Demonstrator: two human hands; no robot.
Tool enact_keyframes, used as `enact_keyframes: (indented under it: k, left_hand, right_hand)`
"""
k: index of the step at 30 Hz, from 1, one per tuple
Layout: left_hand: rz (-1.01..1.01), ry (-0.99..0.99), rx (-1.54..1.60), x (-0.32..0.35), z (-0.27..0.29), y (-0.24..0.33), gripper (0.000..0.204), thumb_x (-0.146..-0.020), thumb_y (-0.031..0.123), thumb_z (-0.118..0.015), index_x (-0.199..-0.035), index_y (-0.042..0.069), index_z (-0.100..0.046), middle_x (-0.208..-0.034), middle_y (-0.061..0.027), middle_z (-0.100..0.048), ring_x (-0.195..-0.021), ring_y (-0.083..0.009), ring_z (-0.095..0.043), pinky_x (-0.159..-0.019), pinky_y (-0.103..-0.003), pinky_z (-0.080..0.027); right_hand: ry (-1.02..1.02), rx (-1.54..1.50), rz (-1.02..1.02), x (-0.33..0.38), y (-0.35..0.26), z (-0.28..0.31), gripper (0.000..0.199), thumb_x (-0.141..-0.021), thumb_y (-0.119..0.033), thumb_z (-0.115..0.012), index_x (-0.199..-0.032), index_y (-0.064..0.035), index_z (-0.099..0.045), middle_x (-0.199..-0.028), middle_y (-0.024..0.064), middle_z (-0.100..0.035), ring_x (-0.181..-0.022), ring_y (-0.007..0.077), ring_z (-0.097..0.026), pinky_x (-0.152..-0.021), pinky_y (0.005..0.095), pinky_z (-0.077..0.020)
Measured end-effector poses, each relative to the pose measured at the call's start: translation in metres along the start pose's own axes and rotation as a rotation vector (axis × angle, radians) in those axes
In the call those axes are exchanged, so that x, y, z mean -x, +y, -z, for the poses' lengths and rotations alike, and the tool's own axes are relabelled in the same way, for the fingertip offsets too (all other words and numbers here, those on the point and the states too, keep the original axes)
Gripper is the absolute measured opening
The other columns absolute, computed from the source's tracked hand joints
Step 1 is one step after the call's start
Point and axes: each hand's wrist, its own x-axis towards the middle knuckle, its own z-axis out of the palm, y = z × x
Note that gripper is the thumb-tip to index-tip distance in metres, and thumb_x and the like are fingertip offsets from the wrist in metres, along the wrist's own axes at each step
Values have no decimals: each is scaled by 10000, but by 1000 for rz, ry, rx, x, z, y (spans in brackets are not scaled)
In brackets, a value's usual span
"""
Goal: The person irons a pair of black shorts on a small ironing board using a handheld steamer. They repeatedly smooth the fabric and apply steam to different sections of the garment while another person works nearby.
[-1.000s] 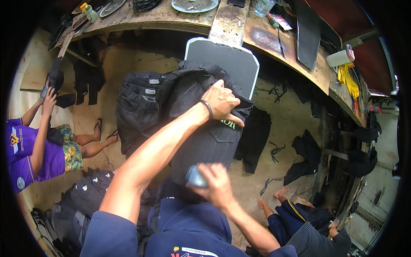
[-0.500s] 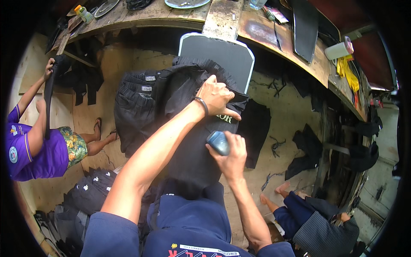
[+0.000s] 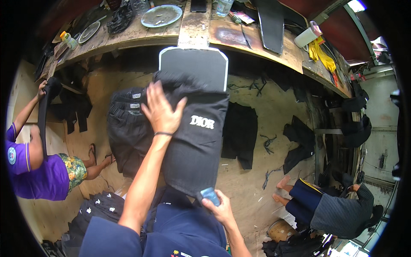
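Note:
A black garment (image 3: 195, 147) with an elastic waist and a white printed patch is pulled over a flat dark board (image 3: 192, 62) with a pale rim. My left hand (image 3: 161, 107) lies on the garment's upper left part, fingers spread and nothing held. Down by the garment's near edge, my right hand (image 3: 220, 210) grips a small blue-grey block (image 3: 209, 196) with rounded corners; its exact kind is unclear. Just left of the board hang more black elastic-waist garments (image 3: 126, 128), partly behind my left forearm.
A wooden bench (image 3: 257, 47) runs along the far side, bearing a round plate (image 3: 161, 16), a white bottle (image 3: 307, 35) and a yellow cloth (image 3: 322, 55). One person (image 3: 43, 171) stands at left; another (image 3: 338, 210) sits at lower right. Black garments (image 3: 98, 210) are heaped at lower left.
My left hand has shifted left and spread flat. My right hand has drawn the block toward me, to the near edge. The cloth lies flatter, its print uncovered.

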Motion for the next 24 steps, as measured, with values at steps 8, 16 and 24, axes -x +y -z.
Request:
enact_keyframes:
  k: [8, 16, 24]
  left_hand:
    - [635, -705, 778, 182, 50, -118, 573, -1196, 387, -450, -1520, -73, -560, -1515, -213, -653, -1386, -310, -622, -1174, -414, -453]
    - [1128, -976, 1241, 196, -30, -151, 494, -1173, 340, -481, -1531, 14, -582, -1423, -108, -705, -1298, -203, -660, -1159, -405, -507]
    - [892, -398, 1167, 85, 60, -92, 479, -1153, 336, -589, -1506, 13, -575, -1339, -122, -710, -1246, -207, -660, -1036, -399, -532]
  right_hand:
    - [292, 494, 416, 37, -16, 19, 1130, -802, -477, -972, -1692, -77, -402, -1721, 376, -309, -1466, 506, -548, -1109, 521, -559]
    - [-97, 753, 510, -96, -73, -128, 1075, -866, -608, -862, -1721, -172, -379, -1744, 448, -61, -1158, 593, -713, -881, 512, -663]
    - [-45, 400, 983, -87, -118, -71, 999, -846, -335, -968, -1651, -14, -471, -1618, 274, -549, -1481, 411, -564, -1182, 470, -505]
